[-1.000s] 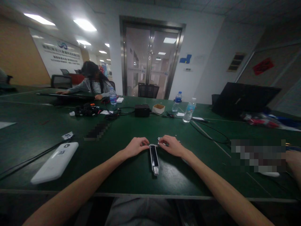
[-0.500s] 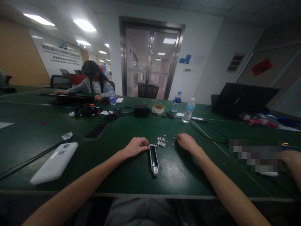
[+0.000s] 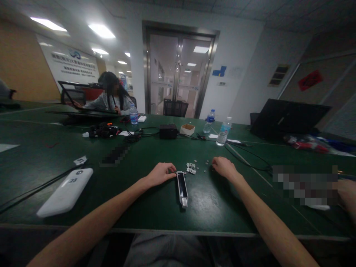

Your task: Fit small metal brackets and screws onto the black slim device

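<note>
Our right hand (image 3: 224, 167) shifted toward the right edge of the worktop (image 3: 155, 218) since one second ago, small parts (image 3: 193, 171) uncovered, our left hand (image 3: 162, 173) narrowly curled at the slim device (image 3: 182, 185), either hold indiscernible, device near the front edge, long axis front-to-back, silver end (image 3: 184, 202) facing us.

1. The left hand (image 3: 161, 173) has its thumb and fingertips at the far end of a narrow white-framed device (image 3: 182, 185); the grip is too small to make out.
2. The right hand (image 3: 224, 167) is low over the green tabletop (image 3: 155, 211), fingers curled down, just beside some small rings (image 3: 207, 162).
3. Small metal pieces (image 3: 191, 168) lie in a cluster between the hands, near the device.
4. Farther back sit a black box (image 3: 168, 131), an open carton (image 3: 187, 129) and upright water bottles (image 3: 224, 131).
5. Across the tabletop, a person (image 3: 111, 98) sits behind an open laptop (image 3: 86, 107).
</note>
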Motion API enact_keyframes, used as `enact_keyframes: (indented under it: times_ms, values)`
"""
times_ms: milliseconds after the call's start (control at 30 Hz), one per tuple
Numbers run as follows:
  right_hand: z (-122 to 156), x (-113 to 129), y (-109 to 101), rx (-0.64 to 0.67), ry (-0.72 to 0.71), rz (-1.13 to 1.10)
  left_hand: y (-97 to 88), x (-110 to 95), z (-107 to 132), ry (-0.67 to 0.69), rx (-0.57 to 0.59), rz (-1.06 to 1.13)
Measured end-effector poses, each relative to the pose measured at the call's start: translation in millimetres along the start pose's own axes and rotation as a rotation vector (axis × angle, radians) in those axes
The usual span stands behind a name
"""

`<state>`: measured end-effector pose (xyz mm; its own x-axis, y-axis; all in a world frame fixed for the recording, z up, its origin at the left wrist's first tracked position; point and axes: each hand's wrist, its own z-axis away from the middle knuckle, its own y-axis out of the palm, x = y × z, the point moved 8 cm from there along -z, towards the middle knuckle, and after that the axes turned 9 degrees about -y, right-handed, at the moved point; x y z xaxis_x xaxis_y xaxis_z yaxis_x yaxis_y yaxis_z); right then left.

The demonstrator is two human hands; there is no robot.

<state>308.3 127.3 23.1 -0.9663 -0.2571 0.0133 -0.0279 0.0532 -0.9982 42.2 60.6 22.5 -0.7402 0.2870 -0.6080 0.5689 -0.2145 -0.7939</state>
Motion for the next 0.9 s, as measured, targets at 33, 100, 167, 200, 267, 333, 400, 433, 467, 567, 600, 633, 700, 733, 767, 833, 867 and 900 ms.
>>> enact_keyframes:
  times_ms: [33,100,167,200,267,333,400,433,467,567,600,633,700,733,767,833,867,900]
  values:
    - [0.5,-1.2,-1.5,-0.005,0.004,-0.001,0.2,0.5,-0.3,0.007,-0.003,0.001]
    - [1.1,-3.4,-3.9,-0.016,0.012,-0.003,0.6,1.6,-0.8,0.013,-0.009,-0.004]
    - [1.1,-3.7,-4.2,-0.016,0.007,-0.011,0.9,2.0,-1.0,0.013,-0.008,-0.011]
    - [0.8,-2.9,-3.7,-0.011,-0.002,-0.016,0.8,1.8,-0.9,0.012,-0.008,-0.013]
    - [0.3,0.0,-2.0,0.001,-0.026,-0.023,0.6,1.0,-0.6,0.013,-0.008,-0.015]
    - [0.0,3.3,-0.5,0.01,-0.042,-0.023,0.3,0.5,-0.5,0.014,-0.01,-0.011]
    - [-0.2,5.4,1.2,0.022,-0.042,-0.019,0.2,0.4,-0.4,0.013,-0.009,-0.008]
    - [-0.3,6.1,2.2,0.029,-0.04,-0.016,0.3,0.4,-0.3,0.012,-0.006,-0.006]
    - [-0.5,6.5,3.1,0.037,-0.036,-0.015,0.3,0.1,-0.1,0.012,-0.002,-0.005]
    - [-1.8,5.8,6.6,0.059,-0.019,-0.029,-0.2,-1.7,0.8,0.012,0.006,-0.003]
    - [-2.5,5.3,7.7,0.063,-0.015,-0.036,-0.4,-2.2,1.1,0.011,0.007,-0.004]
    - [-3.2,4.8,8.7,0.065,-0.014,-0.042,-0.5,-2.6,1.2,0.008,0.008,-0.005]
    - [-4.8,4.0,10.3,0.061,-0.018,-0.049,-0.8,-2.5,1.2,0.002,0.004,-0.013]
    - [-5.5,3.7,10.9,0.057,-0.023,-0.052,-0.8,-2.2,1.0,0.002,0.0,-0.015]
    - [-6.2,3.3,11.3,0.053,-0.028,-0.057,-0.5,-1.7,0.6,0.004,-0.002,-0.015]
    - [-7.4,2.7,12.2,0.043,-0.039,-0.08,0.5,-0.2,-0.4,0.012,-0.004,-0.01]
    - [-8.1,2.8,12.8,0.038,-0.049,-0.097,1.4,0.7,-1.0,0.016,-0.002,-0.006]
    - [-8.8,3.6,13.5,0.033,-0.063,-0.116,2.1,1.9,-1.7,0.016,-0.001,-0.005]
